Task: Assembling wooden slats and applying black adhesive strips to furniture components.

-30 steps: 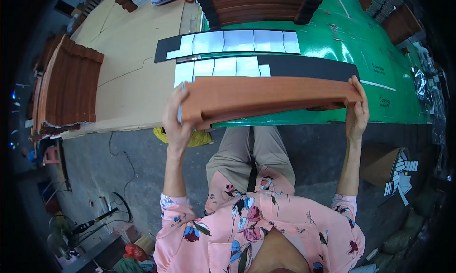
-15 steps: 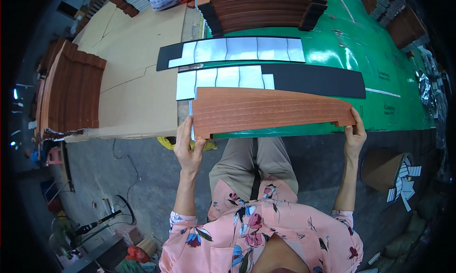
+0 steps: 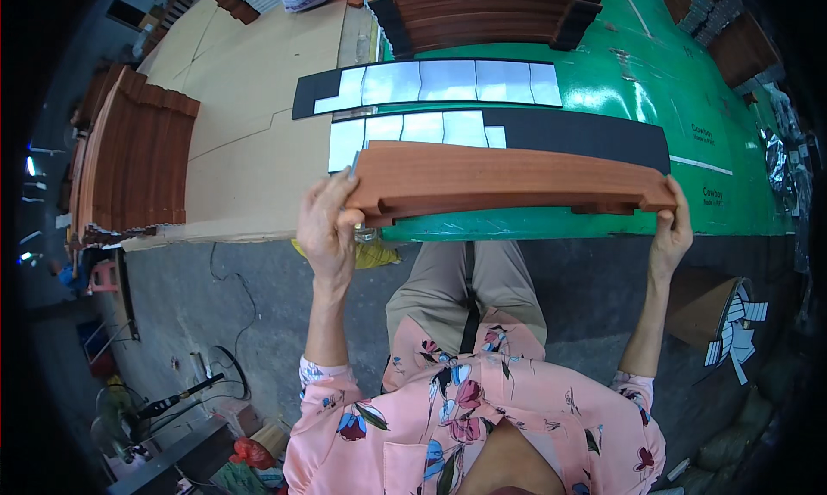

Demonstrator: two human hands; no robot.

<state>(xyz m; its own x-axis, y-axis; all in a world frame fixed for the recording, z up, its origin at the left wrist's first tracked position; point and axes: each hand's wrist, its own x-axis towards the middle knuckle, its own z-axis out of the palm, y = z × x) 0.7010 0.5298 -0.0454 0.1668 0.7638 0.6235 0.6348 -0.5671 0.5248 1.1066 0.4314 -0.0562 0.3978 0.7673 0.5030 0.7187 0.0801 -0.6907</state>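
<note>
A long, curved, brown wood-grain panel (image 3: 508, 183) is held up over the table's front edge, with its grained face showing. My left hand (image 3: 329, 224) grips its left end, thumb beneath and fingers at the end, where a thin pale edge shows. At the right end, my right hand (image 3: 674, 215) pinches the panel between thumb and fingers. Just behind lies a black panel (image 3: 586, 140) partly covered by white strips, overlapped in view by the brown one. Farther back, a second black panel (image 3: 317, 95) carries more white strips (image 3: 448, 81).
Stacks of brown panels stand at the far middle (image 3: 487, 17), at the left (image 3: 142, 155) and at the far right (image 3: 732, 38). Green sheeting (image 3: 637, 90) and tan board (image 3: 250, 90) cover the table. A bin (image 3: 702, 310) of white strips sits on the floor at right.
Both hands have spread slightly apart, still gripping the brown panel. The panel has tilted, showing more of its lower edge, and sits a little higher in view. My viewpoint has shifted slightly.
</note>
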